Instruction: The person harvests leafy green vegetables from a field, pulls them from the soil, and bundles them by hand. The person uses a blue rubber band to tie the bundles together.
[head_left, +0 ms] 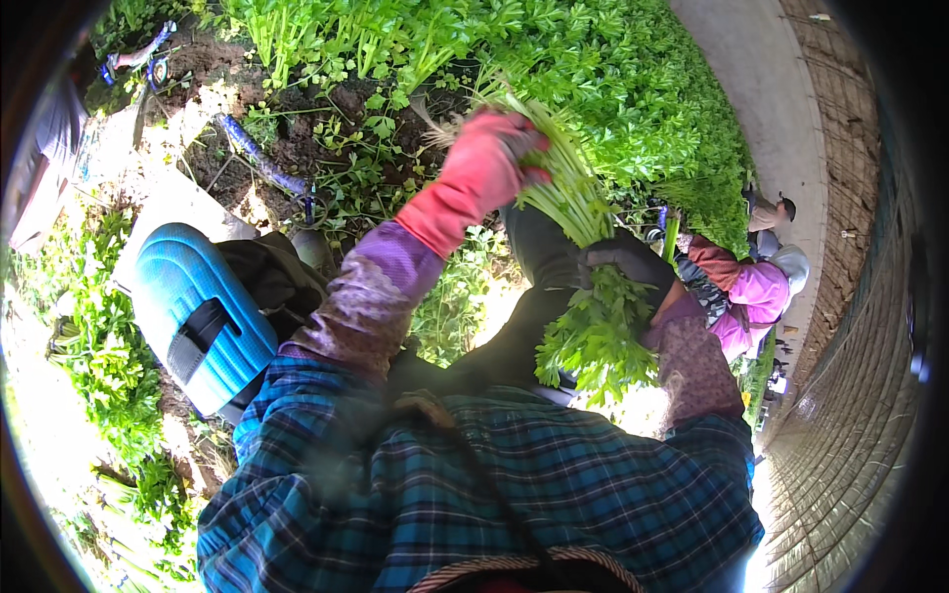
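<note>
A bunch of celery (567,174) is held at a slant before me, its pale roots at the upper left and its leaves hanging at the lower right. My left hand (493,152), in a red rubber glove, closes around the stalks near the root end, slightly blurred. In a dark glove, my right hand (630,267) grips the bunch lower down, where stalks meet leaves. Beneath the bunch is my dark trouser leg (545,252). A blue foam pad with a black strap (207,319) sits by my other leg, left of my left forearm.
Standing celery (593,67) grows ahead and to the right. Cut celery (111,356) lies along the left. A blue-wrapped bar (259,156) rests on soil. At right, a person in pink (749,289) works close by; another person (771,215), a concrete path (786,111) and plastic sheeting (852,415) lie beyond.
</note>
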Available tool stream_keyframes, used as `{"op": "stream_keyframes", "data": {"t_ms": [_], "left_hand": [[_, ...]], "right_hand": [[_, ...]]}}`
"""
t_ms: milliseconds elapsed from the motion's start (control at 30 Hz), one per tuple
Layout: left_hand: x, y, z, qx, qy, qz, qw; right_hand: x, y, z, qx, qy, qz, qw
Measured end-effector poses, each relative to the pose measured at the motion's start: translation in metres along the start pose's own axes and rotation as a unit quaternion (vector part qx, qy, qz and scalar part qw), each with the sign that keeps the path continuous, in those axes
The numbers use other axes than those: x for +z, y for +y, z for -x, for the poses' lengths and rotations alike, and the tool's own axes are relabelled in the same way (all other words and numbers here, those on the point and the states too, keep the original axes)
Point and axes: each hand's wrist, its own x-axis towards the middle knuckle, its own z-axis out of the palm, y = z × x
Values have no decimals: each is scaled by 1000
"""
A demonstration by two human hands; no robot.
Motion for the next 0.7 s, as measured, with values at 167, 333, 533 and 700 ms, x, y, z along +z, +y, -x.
{"op": "stream_keyframes", "data": {"t_ms": [167,333,533,700], "left_hand": [[24,19,5,-30,-27,67,997],[-35,10,-12,-300,75,464,830],[-32,9,-10,-123,-45,223,966],[14,12,2,-73,12,235,969]], "right_hand": [[14,-5,-3,-4,2,37,999],[13,-4,2,-8,29,36,999],[5,-6,1,-9,23,90,996],[7,-12,-6,-14,13,116,993]]}}
